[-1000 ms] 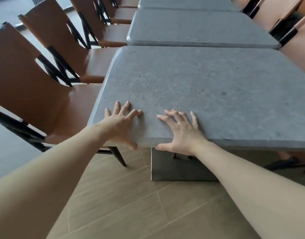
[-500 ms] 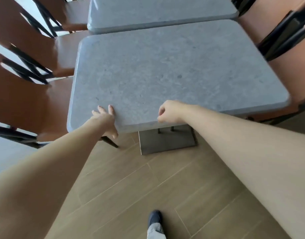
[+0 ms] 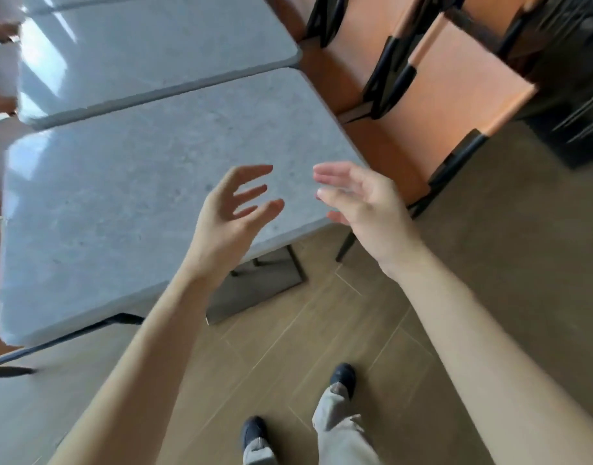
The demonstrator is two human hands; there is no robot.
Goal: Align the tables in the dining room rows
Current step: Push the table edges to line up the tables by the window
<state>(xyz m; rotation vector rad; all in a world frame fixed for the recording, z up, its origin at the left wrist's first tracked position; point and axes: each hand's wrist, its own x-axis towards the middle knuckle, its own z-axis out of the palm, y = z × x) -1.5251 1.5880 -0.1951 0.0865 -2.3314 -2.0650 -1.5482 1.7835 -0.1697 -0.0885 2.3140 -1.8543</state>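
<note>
Above the near grey bench (image 3: 120, 209), which lies just beside a second bench (image 3: 147, 52) behind it, the left hand (image 3: 233, 209) hangs with fingers spread, grip released; the right hand (image 3: 358, 199) likewise, near orange chairs (image 3: 456, 88).

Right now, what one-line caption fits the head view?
Both hands, left and right, hover open above the near grey table, holding nothing, orange chairs alongside.
</note>
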